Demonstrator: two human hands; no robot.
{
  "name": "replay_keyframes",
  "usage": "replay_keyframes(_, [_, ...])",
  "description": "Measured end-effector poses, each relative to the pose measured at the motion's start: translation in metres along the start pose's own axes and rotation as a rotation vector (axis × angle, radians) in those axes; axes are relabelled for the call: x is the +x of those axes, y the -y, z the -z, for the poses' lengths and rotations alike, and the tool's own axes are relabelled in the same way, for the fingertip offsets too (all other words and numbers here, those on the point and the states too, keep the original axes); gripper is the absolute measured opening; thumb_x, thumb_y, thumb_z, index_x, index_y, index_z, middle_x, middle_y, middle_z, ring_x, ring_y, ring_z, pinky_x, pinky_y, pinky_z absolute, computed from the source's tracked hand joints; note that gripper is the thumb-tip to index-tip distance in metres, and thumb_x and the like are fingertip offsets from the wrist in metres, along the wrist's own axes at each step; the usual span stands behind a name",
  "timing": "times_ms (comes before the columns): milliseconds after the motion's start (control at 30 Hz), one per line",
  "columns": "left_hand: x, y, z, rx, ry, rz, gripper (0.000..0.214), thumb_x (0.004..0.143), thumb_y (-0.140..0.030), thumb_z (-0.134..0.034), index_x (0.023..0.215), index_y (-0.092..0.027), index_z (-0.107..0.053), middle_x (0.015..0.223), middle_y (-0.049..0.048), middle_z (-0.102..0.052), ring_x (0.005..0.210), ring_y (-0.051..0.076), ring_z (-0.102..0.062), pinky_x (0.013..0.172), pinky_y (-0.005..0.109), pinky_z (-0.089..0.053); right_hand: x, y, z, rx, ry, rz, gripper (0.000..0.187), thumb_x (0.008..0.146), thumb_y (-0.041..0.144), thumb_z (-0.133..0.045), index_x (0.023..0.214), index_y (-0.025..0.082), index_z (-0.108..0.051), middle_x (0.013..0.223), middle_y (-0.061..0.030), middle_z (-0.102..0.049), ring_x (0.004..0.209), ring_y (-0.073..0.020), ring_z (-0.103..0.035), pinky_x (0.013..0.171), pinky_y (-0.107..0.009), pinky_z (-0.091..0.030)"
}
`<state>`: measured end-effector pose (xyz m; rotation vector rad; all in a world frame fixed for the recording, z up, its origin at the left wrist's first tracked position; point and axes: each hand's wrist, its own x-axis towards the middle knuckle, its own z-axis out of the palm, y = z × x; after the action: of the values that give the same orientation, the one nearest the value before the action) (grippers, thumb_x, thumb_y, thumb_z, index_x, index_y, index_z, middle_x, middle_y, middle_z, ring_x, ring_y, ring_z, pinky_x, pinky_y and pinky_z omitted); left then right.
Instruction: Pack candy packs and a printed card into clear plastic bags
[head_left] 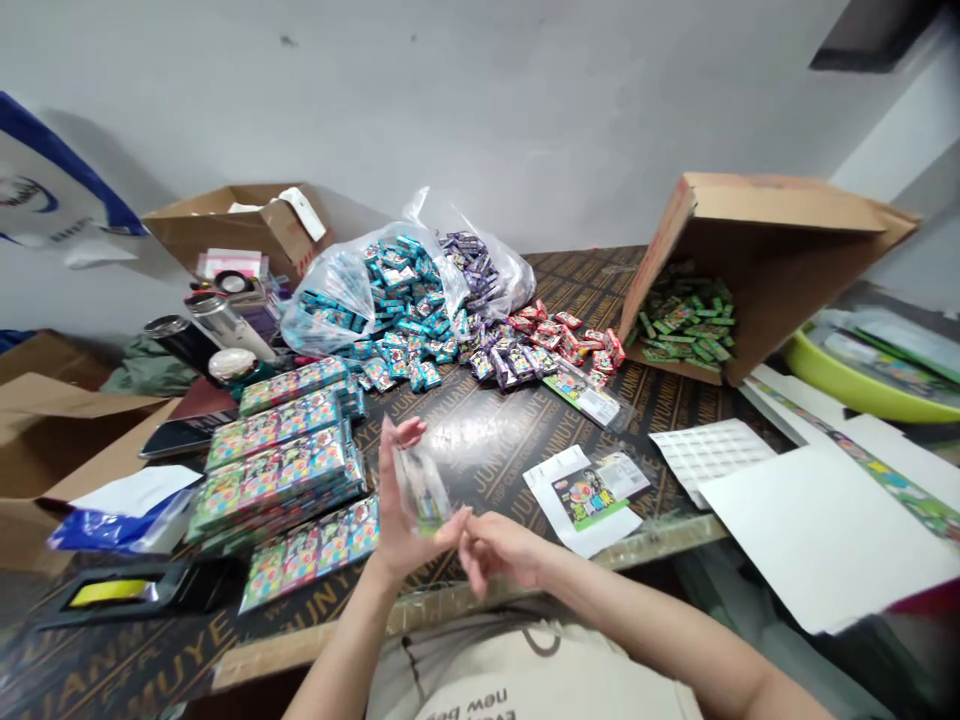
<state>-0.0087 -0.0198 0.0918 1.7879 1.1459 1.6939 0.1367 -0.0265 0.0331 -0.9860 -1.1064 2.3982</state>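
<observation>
My left hand is raised palm-in above the near table edge and holds a small clear packet with a colourful printed card inside. My right hand sits just to its right, fingers curled, fingertips pinching the packet's lower corner. Stacks of filled colourful packets lie to the left of my hands. A printed card on white sheets lies on the table to the right. Small loose candy boxes, blue, purple and red, are heaped further back.
A clear plastic bag spills blue and purple boxes at the back. A tipped cardboard box holds green boxes. A sticker sheet, large white cardboard, a yellow-green basin, metal flasks and cardboard boxes surround the table.
</observation>
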Motion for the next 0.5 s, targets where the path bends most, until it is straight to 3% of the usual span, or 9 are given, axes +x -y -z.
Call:
replay_keyframes(67, [0.001, -0.004, 0.006, -0.148, 0.036, 0.232, 0.082, 0.062, -0.049, -0.064, 0.131, -0.018, -0.033, 0.126, 0.0144, -0.042, 0.113, 0.032, -0.044, 0.092, 0.047, -0.038, -0.013, 0.012, 0.011, -0.372, -0.261, 0.252, 0.05, 0.074, 0.06, -0.048, 0.054, 0.014, -0.051, 0.044, 0.0023, -0.047, 0.042, -0.0095, -0.045, 0.046, -0.022, -0.035])
replay_keyframes(133, [-0.007, -0.004, 0.003, -0.351, 0.148, 0.496, 0.061, 0.068, -0.054, -0.052, 0.115, -0.015, -0.052, 0.117, 0.0136, -0.052, 0.104, 0.031, -0.051, 0.085, 0.043, -0.043, -0.025, 0.033, 0.018, -0.603, -0.56, 0.603, 0.035, 0.069, 0.049, -0.062, 0.067, 0.015, -0.056, 0.061, 0.0006, -0.054, 0.058, -0.0119, -0.051, 0.057, -0.024, -0.039])
replay_keyframes(200, [-0.02, -0.003, -0.007, -0.518, 0.258, 0.708, 0.055, 0.067, -0.055, -0.051, 0.103, -0.013, -0.059, 0.105, 0.0125, -0.06, 0.093, 0.03, -0.057, 0.08, 0.041, -0.045, -0.034, 0.053, 0.02, -0.725, -0.658, 0.872, 0.036, 0.064, 0.04, -0.07, 0.09, 0.018, -0.058, 0.087, -0.0034, -0.059, 0.081, -0.0165, -0.053, 0.074, -0.028, -0.04])
replay_keyframes(300, [-0.039, 0.005, -0.024, -0.662, 0.31, 0.899, 0.054, 0.063, -0.052, -0.057, 0.101, -0.013, -0.06, 0.09, 0.0104, -0.065, 0.082, 0.027, -0.06, 0.075, 0.04, -0.046, -0.037, 0.07, 0.02, -0.834, -0.543, 0.968, 0.048, 0.063, 0.033, -0.071, 0.106, 0.021, -0.054, 0.097, -0.0045, -0.057, 0.089, -0.0185, -0.051, 0.081, -0.031, -0.038])
replay_keyframes(433, [-0.046, 0.02, -0.03, -0.741, 0.344, 0.98, 0.054, 0.059, -0.049, -0.062, 0.1, -0.014, -0.061, 0.084, 0.0098, -0.066, 0.081, 0.027, -0.06, 0.07, 0.037, -0.047, -0.031, 0.071, 0.027, -0.987, -0.378, 0.882, 0.023, 0.063, 0.035, -0.072, 0.075, 0.02, -0.059, 0.071, -0.0002, -0.054, 0.073, -0.0166, -0.048, 0.072, -0.029, -0.036])
replay_keyframes(500, [-0.044, 0.023, -0.026, -0.741, 0.373, 0.971, 0.053, 0.057, -0.044, -0.065, 0.1, -0.015, -0.062, 0.086, 0.0086, -0.065, 0.084, 0.026, -0.059, 0.07, 0.035, -0.047, -0.029, 0.071, 0.033, -1.107, -0.249, 0.861, 0.021, 0.067, 0.035, -0.069, 0.062, 0.019, -0.056, 0.063, 0.0004, -0.053, 0.072, -0.0169, -0.047, 0.074, -0.03, -0.033])
